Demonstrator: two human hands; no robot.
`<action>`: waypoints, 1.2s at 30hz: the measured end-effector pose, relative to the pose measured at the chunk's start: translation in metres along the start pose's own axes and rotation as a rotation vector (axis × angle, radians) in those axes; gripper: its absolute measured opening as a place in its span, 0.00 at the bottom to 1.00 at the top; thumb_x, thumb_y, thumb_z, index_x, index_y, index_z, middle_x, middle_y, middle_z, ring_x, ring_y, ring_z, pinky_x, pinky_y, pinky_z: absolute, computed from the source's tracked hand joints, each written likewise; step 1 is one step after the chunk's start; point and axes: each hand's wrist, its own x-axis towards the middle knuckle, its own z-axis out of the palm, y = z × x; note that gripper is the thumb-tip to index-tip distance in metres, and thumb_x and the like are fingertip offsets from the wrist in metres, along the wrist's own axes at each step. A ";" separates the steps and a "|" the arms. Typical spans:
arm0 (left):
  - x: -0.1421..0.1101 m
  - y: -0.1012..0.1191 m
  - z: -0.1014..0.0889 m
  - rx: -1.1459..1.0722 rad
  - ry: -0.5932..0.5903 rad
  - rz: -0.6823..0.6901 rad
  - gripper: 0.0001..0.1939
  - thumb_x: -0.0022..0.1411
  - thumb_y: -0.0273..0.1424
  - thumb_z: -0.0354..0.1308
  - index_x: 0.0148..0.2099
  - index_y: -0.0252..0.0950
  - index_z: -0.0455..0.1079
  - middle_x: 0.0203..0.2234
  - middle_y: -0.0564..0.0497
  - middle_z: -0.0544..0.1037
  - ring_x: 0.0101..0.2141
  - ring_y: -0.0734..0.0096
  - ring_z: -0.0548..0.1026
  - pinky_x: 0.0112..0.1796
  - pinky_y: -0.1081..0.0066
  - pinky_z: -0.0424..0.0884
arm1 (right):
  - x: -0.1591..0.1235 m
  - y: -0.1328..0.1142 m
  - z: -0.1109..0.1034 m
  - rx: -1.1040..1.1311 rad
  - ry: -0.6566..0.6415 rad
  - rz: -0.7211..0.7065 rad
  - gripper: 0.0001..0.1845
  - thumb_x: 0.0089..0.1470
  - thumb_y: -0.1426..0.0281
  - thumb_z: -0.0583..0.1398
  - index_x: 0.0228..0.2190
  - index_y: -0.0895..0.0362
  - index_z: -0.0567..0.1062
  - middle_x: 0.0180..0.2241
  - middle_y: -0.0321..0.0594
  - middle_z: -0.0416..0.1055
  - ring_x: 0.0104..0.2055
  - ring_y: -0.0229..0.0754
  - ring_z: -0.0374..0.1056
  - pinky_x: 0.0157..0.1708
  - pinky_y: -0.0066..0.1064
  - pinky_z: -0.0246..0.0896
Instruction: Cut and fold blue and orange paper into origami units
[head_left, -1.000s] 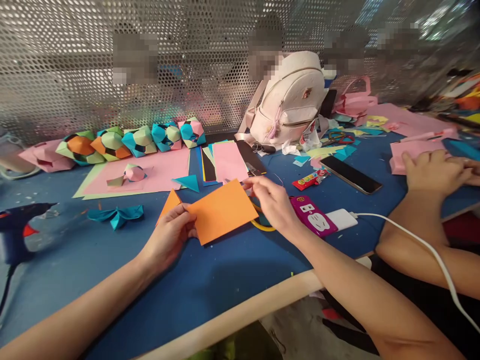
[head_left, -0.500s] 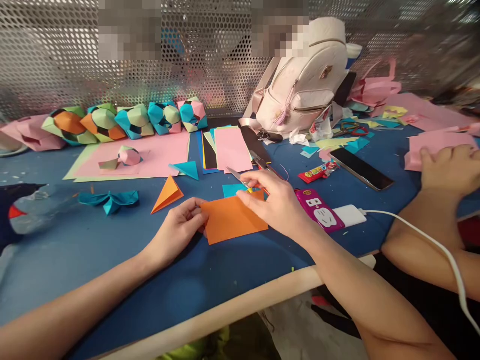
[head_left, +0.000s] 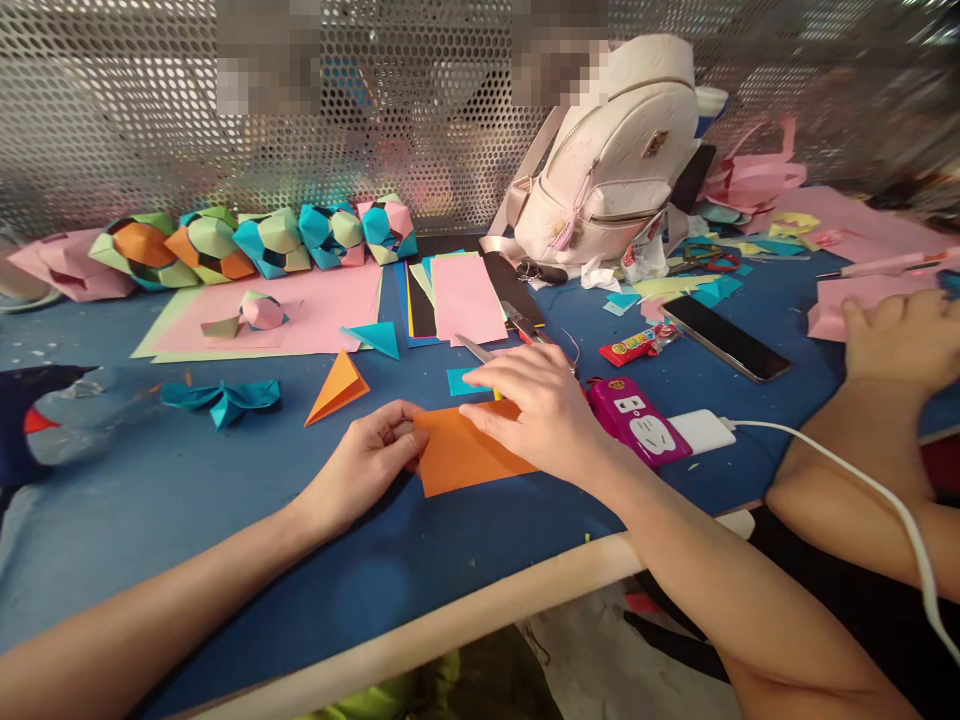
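An orange rectangle of paper (head_left: 465, 455) is tilted up a little above the table in front of me. My left hand (head_left: 379, 450) pinches its left edge between thumb and fingers. Over its upper right part is my right hand (head_left: 536, 410), fingers stretched out and thumb apart from them, the thumb lying at the sheet's upper face. Just behind the right hand lie scissors (head_left: 472, 347), partly hidden by it, and a small blue piece of paper (head_left: 465, 381). A folded orange paper triangle (head_left: 337, 388) lies left of the sheet, and a blue one (head_left: 375, 338) behind it.
Several folded paper balls (head_left: 274, 243) line the mesh wall. Pink sheets (head_left: 322, 300) and a paper stack (head_left: 469, 300) lie before them. A backpack (head_left: 607, 190) stands behind. To the right are a phone (head_left: 724, 338), a purple power socket (head_left: 637, 420) and another person's hand (head_left: 900, 340).
My right hand has shifted slightly left over the orange paper, its fingers more stretched out. The left hand still pinches the left edge. The co-worker's hand has barely moved.
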 end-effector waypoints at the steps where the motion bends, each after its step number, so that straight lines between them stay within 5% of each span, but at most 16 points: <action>1: 0.000 0.000 0.000 0.031 0.000 0.008 0.09 0.58 0.36 0.58 0.33 0.36 0.68 0.18 0.58 0.69 0.23 0.76 0.68 0.28 0.74 0.65 | -0.001 0.000 0.001 -0.015 -0.042 -0.021 0.04 0.56 0.68 0.61 0.34 0.55 0.75 0.33 0.37 0.78 0.38 0.44 0.71 0.45 0.40 0.56; 6: 0.000 -0.003 0.000 0.009 0.038 0.005 0.13 0.60 0.41 0.57 0.32 0.35 0.68 0.21 0.58 0.65 0.24 0.77 0.64 0.28 0.76 0.61 | -0.004 -0.001 0.010 -0.022 -0.119 -0.077 0.07 0.58 0.72 0.59 0.28 0.56 0.75 0.27 0.34 0.75 0.33 0.40 0.69 0.42 0.35 0.54; 16: 0.001 -0.003 0.005 -0.332 0.121 -0.106 0.14 0.55 0.41 0.63 0.33 0.35 0.71 0.23 0.54 0.72 0.27 0.75 0.70 0.27 0.77 0.65 | -0.013 -0.025 0.013 -0.200 -0.035 -0.182 0.12 0.57 0.80 0.54 0.27 0.58 0.74 0.23 0.36 0.70 0.27 0.39 0.64 0.35 0.35 0.55; 20: 0.001 0.000 0.009 -0.423 0.222 -0.107 0.13 0.53 0.39 0.64 0.33 0.34 0.72 0.23 0.55 0.71 0.23 0.79 0.66 0.22 0.80 0.61 | -0.013 -0.034 0.007 0.156 -0.026 -0.030 0.06 0.57 0.73 0.57 0.37 0.59 0.73 0.32 0.42 0.75 0.35 0.42 0.70 0.37 0.35 0.64; 24: 0.003 0.001 0.009 -0.531 0.331 -0.083 0.10 0.53 0.35 0.64 0.30 0.34 0.70 0.21 0.56 0.67 0.22 0.81 0.65 0.23 0.81 0.63 | -0.011 -0.038 -0.002 0.542 -0.078 0.289 0.19 0.54 0.63 0.61 0.47 0.56 0.69 0.44 0.45 0.74 0.46 0.45 0.71 0.44 0.36 0.69; 28: 0.003 0.002 0.009 -0.602 0.367 -0.070 0.07 0.56 0.32 0.62 0.31 0.35 0.67 0.24 0.55 0.69 0.25 0.79 0.68 0.28 0.79 0.68 | -0.007 -0.040 -0.004 0.812 -0.068 0.585 0.30 0.49 0.62 0.65 0.52 0.53 0.63 0.48 0.46 0.72 0.46 0.46 0.72 0.43 0.36 0.72; 32: 0.003 0.002 0.009 -0.611 0.366 -0.076 0.07 0.56 0.31 0.61 0.31 0.35 0.65 0.25 0.54 0.71 0.26 0.76 0.72 0.31 0.74 0.72 | -0.004 -0.036 0.000 0.863 -0.007 0.661 0.23 0.50 0.65 0.64 0.48 0.53 0.65 0.46 0.44 0.72 0.46 0.45 0.72 0.42 0.36 0.72; 36: 0.003 0.002 0.004 -0.578 0.323 -0.072 0.08 0.56 0.33 0.61 0.33 0.34 0.67 0.27 0.53 0.74 0.30 0.74 0.74 0.33 0.73 0.72 | -0.002 -0.019 0.002 0.744 -0.060 0.681 0.13 0.54 0.68 0.59 0.43 0.54 0.69 0.39 0.41 0.74 0.35 0.40 0.72 0.32 0.32 0.70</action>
